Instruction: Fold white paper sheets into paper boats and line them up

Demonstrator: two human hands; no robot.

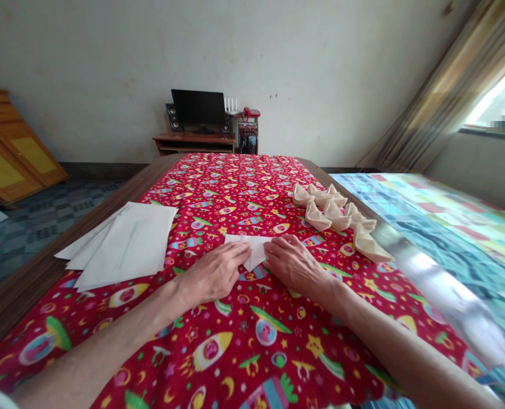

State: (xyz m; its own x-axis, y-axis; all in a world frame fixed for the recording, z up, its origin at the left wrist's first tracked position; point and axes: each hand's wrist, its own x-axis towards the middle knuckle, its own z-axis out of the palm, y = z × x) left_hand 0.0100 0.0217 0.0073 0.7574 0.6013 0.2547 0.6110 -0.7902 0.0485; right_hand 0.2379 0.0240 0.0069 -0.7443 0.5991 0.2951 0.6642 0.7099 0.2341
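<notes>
A small folded white paper (pixel 254 250) lies on the red patterned cloth (pixel 243 324), its lower end narrowing to a point. My left hand (pixel 218 267) rests on its left side, fingers together and pressed onto the paper. On the right side of the same paper, my right hand (pixel 295 261) has its fingers closed at the edge. To the left lies a fanned stack of white paper sheets (pixel 128 244). Several folded cream paper pieces (pixel 335 213) stand in a group at the right of the cloth.
The brown table edge (pixel 107 196) shows at the left. A bed with a colourful sheet (pixel 448 238) adjoins at the right. Behind stand a monitor (pixel 199 108) and a red telephone (pixel 247 112) on furniture; a wooden cabinet (pixel 17 153) is at far left.
</notes>
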